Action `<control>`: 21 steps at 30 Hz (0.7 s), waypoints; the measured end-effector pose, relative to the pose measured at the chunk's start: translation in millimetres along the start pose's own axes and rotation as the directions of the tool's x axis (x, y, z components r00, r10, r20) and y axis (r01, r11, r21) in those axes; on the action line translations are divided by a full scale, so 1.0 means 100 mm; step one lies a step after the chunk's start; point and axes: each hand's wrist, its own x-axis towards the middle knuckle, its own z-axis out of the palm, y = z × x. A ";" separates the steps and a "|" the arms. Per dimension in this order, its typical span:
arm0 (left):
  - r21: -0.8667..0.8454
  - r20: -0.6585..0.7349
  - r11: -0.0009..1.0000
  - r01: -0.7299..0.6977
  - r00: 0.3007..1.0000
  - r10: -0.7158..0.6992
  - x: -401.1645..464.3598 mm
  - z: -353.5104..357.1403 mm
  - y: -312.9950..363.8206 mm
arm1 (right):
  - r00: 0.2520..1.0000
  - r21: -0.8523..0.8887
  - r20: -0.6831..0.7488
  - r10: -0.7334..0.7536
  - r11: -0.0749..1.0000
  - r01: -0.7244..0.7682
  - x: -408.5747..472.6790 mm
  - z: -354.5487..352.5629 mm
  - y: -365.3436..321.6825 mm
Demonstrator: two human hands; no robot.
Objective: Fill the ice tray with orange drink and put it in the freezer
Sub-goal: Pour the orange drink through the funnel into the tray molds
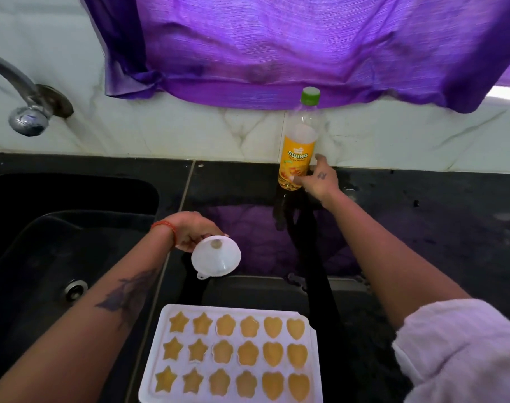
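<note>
Right hand (320,178) is wrapped around the base of the orange drink bottle (298,149), a closed grip low on its label, though how tightly is hard to judge from here. The bottle stands upright at twelve o'clock against the marble wall, green cap (310,96) on, very little drink left in it. Left hand (194,231) pinches a white funnel (216,258) by its spout, wide mouth tipped toward the camera. Down at six o'clock the ice tray (233,354) lies flat on the black counter (422,228), every star, flower and heart cell filled orange. Sink (44,257) at nine o'clock, tap (26,112) above it.
</note>
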 end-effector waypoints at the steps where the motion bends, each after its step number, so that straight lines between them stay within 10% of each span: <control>1: 0.008 -0.004 1.000 -0.003 1.000 0.003 -0.03 0.00 0.01 | 0.999 0.052 0.005 0.044 0.998 -0.044 -0.09 -0.03 0.00; 8: -0.193 -0.196 0.960 -0.206 0.966 0.168 -0.22 -0.13 0.16 | 0.985 0.315 0.170 0.015 0.947 -0.068 -1.38 -0.22 0.21; 21: -0.178 -0.582 0.785 -0.593 0.707 0.402 0.28 -0.17 0.37 | 0.997 -0.172 0.038 -0.065 0.983 0.070 -2.70 0.17 0.68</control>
